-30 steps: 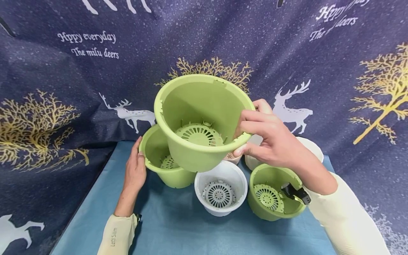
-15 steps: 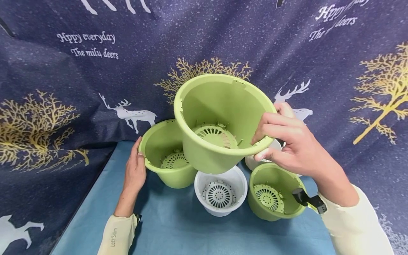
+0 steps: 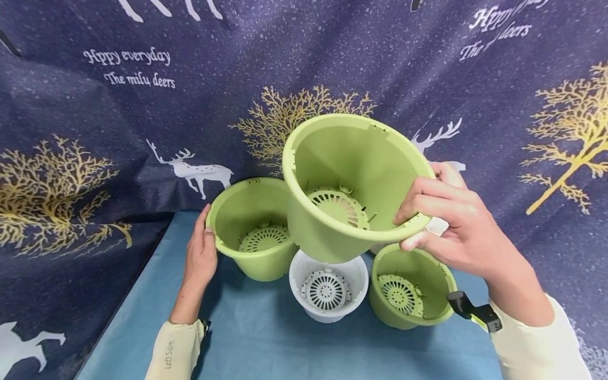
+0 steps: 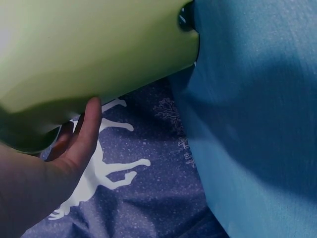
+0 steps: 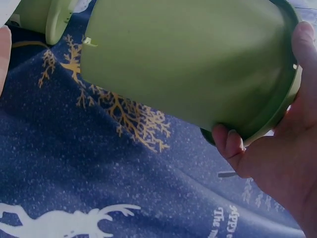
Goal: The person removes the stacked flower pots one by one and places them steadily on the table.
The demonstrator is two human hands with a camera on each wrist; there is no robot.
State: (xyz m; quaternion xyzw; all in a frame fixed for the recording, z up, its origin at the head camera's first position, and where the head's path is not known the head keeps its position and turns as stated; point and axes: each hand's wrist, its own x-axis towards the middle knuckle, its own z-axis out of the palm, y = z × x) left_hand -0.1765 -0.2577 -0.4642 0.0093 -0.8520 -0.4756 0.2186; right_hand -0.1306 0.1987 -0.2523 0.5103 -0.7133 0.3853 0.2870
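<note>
My right hand (image 3: 463, 224) grips the rim of a large green plastic flowerpot (image 3: 313, 232), its fingers inside and thumb outside. That flowerpot hangs tilted above the table, its slotted base showing inside. On the left stands a second green flowerpot (image 3: 256, 264), upright on the table. Against its left side rests my left hand (image 3: 201, 258), fingers fairly straight. The left wrist view shows these fingers (image 4: 90, 121) touching the outer wall of the standing flowerpot (image 4: 114, 54). In the right wrist view, the held flowerpot (image 5: 183, 64) is seen from outside, with the right hand (image 5: 277, 153) at its rim.
A white flowerpot (image 3: 328, 314) stands in the middle of the blue table (image 3: 342, 351). To its right is a smaller green flowerpot (image 3: 394, 319). White pots behind are mostly hidden by the held flowerpot and right hand. A dark patterned cloth (image 3: 199, 116) hangs behind.
My right hand has carried the tilted green flowerpot to the right, uncovering more of the standing green flowerpot. My left hand has stayed in place.
</note>
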